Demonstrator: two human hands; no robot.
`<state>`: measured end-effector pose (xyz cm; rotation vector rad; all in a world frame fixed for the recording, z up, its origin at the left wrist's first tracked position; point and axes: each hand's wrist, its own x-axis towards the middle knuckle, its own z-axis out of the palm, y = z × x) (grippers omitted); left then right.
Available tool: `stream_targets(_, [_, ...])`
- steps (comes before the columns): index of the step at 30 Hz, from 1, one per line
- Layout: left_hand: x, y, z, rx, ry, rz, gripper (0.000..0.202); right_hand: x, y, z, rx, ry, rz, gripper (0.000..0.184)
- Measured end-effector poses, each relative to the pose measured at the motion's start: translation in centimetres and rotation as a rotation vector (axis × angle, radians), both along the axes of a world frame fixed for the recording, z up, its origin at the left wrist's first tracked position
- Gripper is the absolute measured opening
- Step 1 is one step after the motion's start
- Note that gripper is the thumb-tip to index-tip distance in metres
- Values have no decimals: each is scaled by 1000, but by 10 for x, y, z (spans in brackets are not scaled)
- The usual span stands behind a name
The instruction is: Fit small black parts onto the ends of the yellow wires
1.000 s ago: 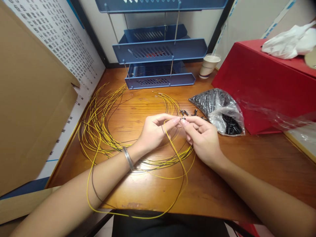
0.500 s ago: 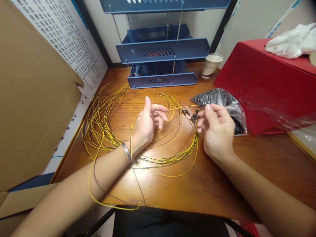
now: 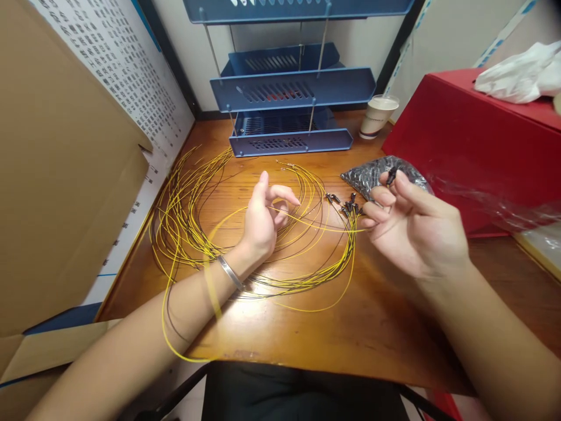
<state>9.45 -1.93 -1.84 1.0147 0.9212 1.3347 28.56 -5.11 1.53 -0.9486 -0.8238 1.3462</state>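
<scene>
A loose pile of thin yellow and dark wires (image 3: 193,234) lies looped on the wooden desk (image 3: 350,333). My left hand (image 3: 263,222) hovers over the loops with its fingers curled around one yellow wire (image 3: 324,225) that stretches right toward my right hand (image 3: 416,231). The right hand is raised, palm turned to me, and pinches a small black part (image 3: 391,175) at its fingertips. The wire's end reaches its lower fingers. Several small black parts (image 3: 346,204) sit on wire ends between the hands. A clear bag of black parts (image 3: 372,175) lies just behind the right hand.
A blue tiered tray rack (image 3: 291,93) stands at the back, with a paper cup (image 3: 377,117) to its right. A red box (image 3: 473,140) with a white plastic bag (image 3: 517,79) on top fills the right side. Cardboard (image 3: 61,193) and a printed sheet (image 3: 118,76) line the left.
My hands, joined at the fingertips a second ago, have moved apart. The right hand reached the bag and rose holding a black part. The yellow wire now stretches between the hands.
</scene>
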Motion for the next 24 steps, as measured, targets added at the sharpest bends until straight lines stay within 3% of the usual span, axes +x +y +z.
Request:
stream_targets(3, [-1,0,4,-23,28,7,63,10,-2,9,-8,-88,116,24])
stream_targets(7, [-13,9,12,-37,84,69,63,29,-6,9,-79,-255,592,33])
stream_targets(14, [-77,39,50,-25,154,241,46,47,-15,10,-289,-328,985,26])
stream_targets(17, [-99,42,62,-44,124,287,50,56,-20,13,-367,-294,1051,26])
stream_targets(20, [-111,43,66,-71,200,332,55,65,-22,15,-353,-243,978,23])
stream_targets(22, [-114,44,65,-71,386,405,62,68,-19,15,-281,-256,961,24])
stream_targets(24, [-116,43,63,-12,765,486,67,65,-12,13,-193,-315,854,27])
